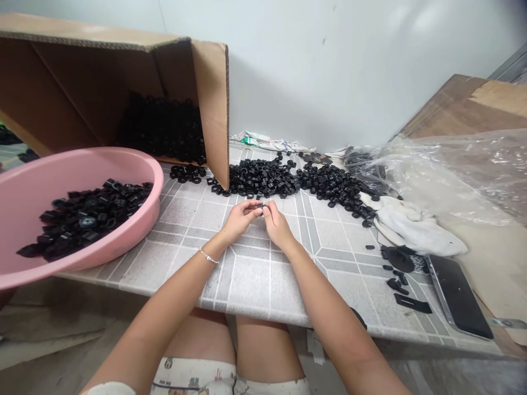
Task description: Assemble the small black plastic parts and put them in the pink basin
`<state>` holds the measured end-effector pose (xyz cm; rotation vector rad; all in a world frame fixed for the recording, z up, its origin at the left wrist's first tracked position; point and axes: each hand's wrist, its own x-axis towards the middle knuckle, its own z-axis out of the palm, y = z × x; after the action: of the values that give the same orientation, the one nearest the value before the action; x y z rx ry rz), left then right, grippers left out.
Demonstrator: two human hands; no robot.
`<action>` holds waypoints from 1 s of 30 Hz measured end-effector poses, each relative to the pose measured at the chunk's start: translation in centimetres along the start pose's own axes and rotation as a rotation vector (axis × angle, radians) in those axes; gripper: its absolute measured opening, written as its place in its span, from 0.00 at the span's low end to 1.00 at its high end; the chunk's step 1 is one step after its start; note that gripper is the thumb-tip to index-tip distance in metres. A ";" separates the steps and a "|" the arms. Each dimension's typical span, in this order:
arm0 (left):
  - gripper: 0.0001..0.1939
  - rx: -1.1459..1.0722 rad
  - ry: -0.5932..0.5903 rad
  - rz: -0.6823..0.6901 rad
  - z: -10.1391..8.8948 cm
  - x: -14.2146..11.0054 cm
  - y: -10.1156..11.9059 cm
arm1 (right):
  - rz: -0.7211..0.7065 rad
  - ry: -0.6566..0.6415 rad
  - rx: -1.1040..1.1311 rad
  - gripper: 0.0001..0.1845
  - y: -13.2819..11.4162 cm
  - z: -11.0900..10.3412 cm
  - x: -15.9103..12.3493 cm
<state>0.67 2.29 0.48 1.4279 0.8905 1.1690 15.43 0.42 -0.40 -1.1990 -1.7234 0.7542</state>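
Observation:
My left hand and my right hand meet over the tabletop, their fingertips pinched on one small black part. Its exact kind is hard to make out, since the fingers cover most of it. Just beyond my hands lies a long pile of black ring-shaped plastic parts, several of them loose at its near edge. A second heap of similar black parts continues to the right.
At left, a pink basin holds black parts and overhangs the table edge. Behind it, a cardboard box lies on its side with more parts inside. On the right are a white glove, a phone, black scraps and plastic film.

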 end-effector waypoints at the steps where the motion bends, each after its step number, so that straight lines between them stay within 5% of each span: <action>1: 0.18 0.007 -0.013 0.005 -0.1 0.0 0.0 | 0.012 -0.008 0.008 0.17 0.1 0.1 0.0; 10: 0.13 0.305 0.066 0.261 0.6 -0.8 0.7 | 0.247 0.034 0.469 0.25 -0.7 1.8 0.3; 15: 0.15 -0.086 0.253 0.340 -1.8 -0.8 5.1 | 0.197 -0.075 0.698 0.27 -1.6 0.9 0.8; 19: 0.09 -0.517 0.471 0.465 -7.7 -1.2 8.7 | 0.287 0.012 0.606 0.25 0.4 0.3 1.5; 23: 0.13 -0.599 0.534 0.471 -11.6 -1.4 9.2 | 0.292 0.156 0.452 0.18 2.4 0.1 1.9; 26: 0.12 -0.654 0.561 0.420 -11.7 -0.8 7.9 | 0.206 0.156 0.254 0.14 2.9 0.2 2.0; 30: 0.09 -0.562 0.531 0.213 -9.4 0.5 5.4 | 0.151 0.014 0.001 0.20 2.7 1.1 3.1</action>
<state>-8.59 4.20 5.69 0.7721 0.6812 1.8382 15.06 4.32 -2.18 -1.3424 -1.6338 0.8338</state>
